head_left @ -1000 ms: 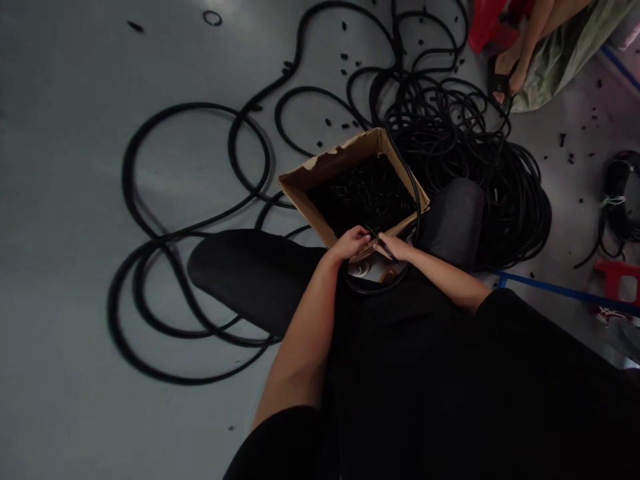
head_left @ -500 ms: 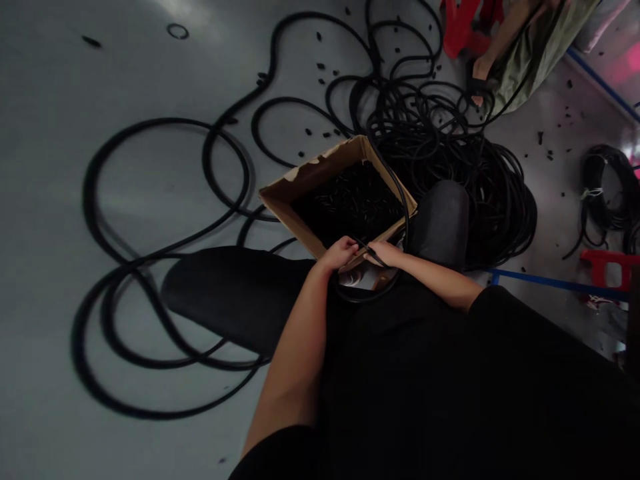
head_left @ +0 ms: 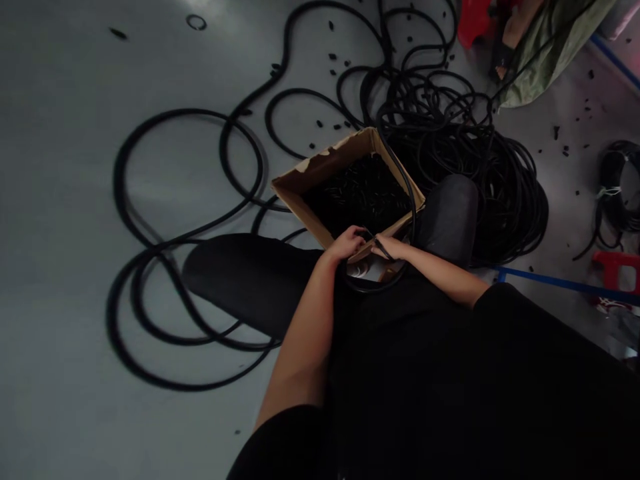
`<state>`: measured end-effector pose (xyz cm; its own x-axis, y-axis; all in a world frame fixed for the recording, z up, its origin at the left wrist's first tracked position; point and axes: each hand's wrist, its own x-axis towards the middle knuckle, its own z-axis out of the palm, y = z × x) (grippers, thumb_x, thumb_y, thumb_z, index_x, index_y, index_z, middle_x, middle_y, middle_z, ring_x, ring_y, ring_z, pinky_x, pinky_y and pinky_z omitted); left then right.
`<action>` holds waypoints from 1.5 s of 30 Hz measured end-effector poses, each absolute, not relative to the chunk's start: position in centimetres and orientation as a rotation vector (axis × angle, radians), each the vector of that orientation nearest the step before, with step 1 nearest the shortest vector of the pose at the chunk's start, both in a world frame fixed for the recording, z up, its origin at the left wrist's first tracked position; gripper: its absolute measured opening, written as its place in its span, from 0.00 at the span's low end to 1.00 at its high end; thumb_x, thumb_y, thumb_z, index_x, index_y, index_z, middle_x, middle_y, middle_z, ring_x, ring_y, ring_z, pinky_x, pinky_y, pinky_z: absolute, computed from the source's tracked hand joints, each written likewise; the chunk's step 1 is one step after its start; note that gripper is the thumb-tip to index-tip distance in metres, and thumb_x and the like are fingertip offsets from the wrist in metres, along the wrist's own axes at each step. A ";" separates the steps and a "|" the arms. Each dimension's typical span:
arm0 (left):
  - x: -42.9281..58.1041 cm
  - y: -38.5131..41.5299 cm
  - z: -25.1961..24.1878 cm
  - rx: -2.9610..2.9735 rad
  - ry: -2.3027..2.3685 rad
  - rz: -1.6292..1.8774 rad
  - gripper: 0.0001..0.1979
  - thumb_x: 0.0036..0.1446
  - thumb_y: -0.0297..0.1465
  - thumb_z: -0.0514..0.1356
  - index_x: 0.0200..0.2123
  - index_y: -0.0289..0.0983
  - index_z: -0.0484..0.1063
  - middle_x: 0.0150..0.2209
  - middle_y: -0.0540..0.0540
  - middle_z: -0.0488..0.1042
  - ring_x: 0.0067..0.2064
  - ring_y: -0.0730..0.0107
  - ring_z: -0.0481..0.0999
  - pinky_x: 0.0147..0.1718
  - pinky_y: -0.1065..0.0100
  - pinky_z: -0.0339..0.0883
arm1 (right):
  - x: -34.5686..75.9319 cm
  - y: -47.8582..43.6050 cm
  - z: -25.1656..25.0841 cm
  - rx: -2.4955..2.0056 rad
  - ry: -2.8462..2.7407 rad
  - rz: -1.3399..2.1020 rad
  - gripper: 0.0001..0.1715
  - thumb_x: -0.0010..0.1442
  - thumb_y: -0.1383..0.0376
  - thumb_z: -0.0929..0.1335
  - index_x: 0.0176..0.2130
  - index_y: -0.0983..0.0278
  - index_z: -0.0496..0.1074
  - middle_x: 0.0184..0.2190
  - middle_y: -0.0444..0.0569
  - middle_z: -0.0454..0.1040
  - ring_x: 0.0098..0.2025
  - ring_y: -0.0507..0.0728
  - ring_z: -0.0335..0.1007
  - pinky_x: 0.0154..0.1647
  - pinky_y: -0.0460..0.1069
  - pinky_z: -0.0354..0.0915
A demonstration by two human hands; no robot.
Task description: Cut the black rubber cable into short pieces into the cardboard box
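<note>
A black hose (head_left: pixel 407 183) comes over the right rim of an open cardboard box (head_left: pixel 295 203), loops down by my lap and runs up to my hands. My right hand (head_left: pixel 390 247) is closed on the hose at the box's near edge. Close beside it, my left hand (head_left: pixel 347 244) has its fingers curled at the box's near corner. A thin dark piece shows between the two hands; what the left fingers hold is too small and dark to make out. Inside the box lie many short black pieces (head_left: pixel 363 193).
A big tangle of black hose (head_left: pixel 510 193) lies right of the box, with wide loops (head_left: pixel 117 180) on the floor to the left. Small black bits are scattered about. Another person's foot (head_left: pixel 503 63) is at upper right. A red stool (head_left: pixel 613 270) stands at right.
The whole view has shifted, so the scene sits further right and slightly higher. My left fingers have loosened a little and moved at the box edge; my right hand still grips the hose.
</note>
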<state>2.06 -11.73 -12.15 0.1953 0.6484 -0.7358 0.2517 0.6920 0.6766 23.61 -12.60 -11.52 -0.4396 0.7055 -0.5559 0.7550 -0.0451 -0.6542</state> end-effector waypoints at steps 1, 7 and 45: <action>1.9 -11.7 -11.9 0.804 1.363 0.369 0.25 0.65 0.21 0.67 0.64 0.36 0.76 0.32 0.55 0.79 0.28 0.73 0.72 0.31 0.69 0.65 | 23.7 -12.5 -11.5 1.656 2.092 -1.526 0.08 0.80 0.67 0.76 0.51 0.62 0.74 0.39 0.44 0.79 0.43 0.58 0.74 0.51 0.49 0.71; 0.5 -12.5 -11.9 0.708 1.305 0.634 0.30 0.69 0.28 0.72 0.69 0.37 0.66 0.43 0.48 0.88 0.37 0.69 0.84 0.40 0.66 0.75 | 23.7 -12.3 -11.9 1.773 1.905 -1.887 0.09 0.82 0.66 0.75 0.54 0.61 0.70 0.37 0.40 0.75 0.40 0.54 0.75 0.46 0.47 0.72; 0.7 -11.5 -12.1 1.193 1.507 0.329 0.15 0.75 0.45 0.62 0.49 0.39 0.77 0.36 0.48 0.76 0.34 0.62 0.73 0.39 0.63 0.69 | 24.1 -10.6 -13.7 2.062 1.865 -2.057 0.17 0.62 0.69 0.73 0.51 0.58 0.73 0.31 0.35 0.71 0.35 0.57 0.72 0.44 0.51 0.68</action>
